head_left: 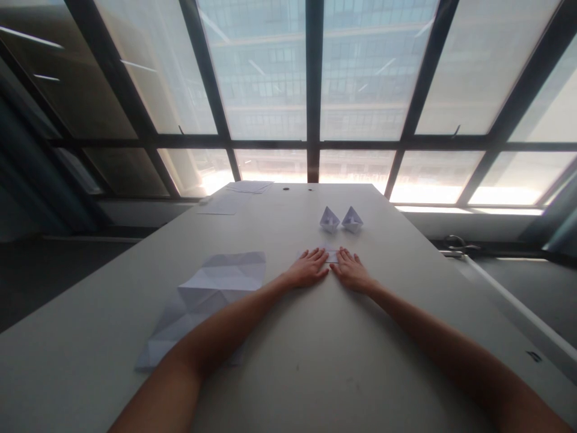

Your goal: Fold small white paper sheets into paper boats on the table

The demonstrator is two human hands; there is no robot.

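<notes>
Folded paper (332,256) lies under my flat, open-fingered left hand (309,267) and right hand (351,270). It seems light, creasable; I'd pinch the edge between them.

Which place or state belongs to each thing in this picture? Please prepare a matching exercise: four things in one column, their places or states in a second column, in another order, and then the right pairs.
Things:
1. Boats
2. Left hand
3. Creased paper
4. Flat sheets

Places or states:
A. partly hidden by the left forearm
B. near the far left corner of the table
C. side by side, pointed tops up
D. palm down at the folded paper

Pairs: 1-C, 2-D, 3-A, 4-B
</notes>
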